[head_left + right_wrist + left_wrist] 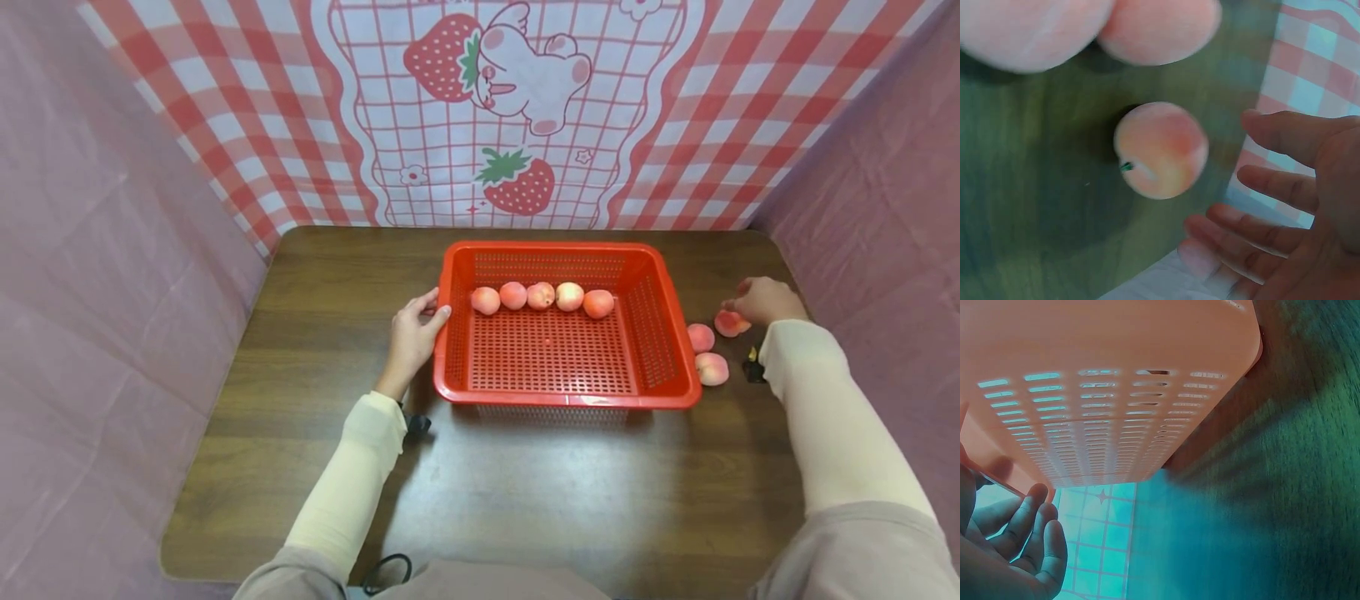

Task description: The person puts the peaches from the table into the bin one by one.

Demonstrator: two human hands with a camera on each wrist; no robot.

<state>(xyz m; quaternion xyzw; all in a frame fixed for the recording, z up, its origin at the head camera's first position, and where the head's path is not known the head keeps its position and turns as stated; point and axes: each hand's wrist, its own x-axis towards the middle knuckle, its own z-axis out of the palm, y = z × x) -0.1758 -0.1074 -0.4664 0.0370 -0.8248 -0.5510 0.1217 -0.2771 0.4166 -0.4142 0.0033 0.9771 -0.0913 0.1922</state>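
A red plastic basket (pixel 567 400) with slotted walls stands on the table. My left hand (pixel 412 335) holds its left rim; in the left wrist view the fingers (pixel 1054 550) bend at the rim beside the slotted wall. Inside, several peaches (pixel 541 296) form a row along the far side. Over at the right, my right hand (pixel 767 301) hovers by a lone peach (pixel 1161 150), fingers spread and apart from it in the right wrist view. Two more peaches, one pink (pixel 701 337) and one paler (pixel 712 369), lie against each other near the basket's right wall.
The brown wooden table (pixel 315 383) has a red-and-white checked cloth (pixel 285 108) with strawberries hanging behind it. Pink curtains (pixel 97 292) close in both sides. A black cable loop (pixel 388 571) lies at the front edge.
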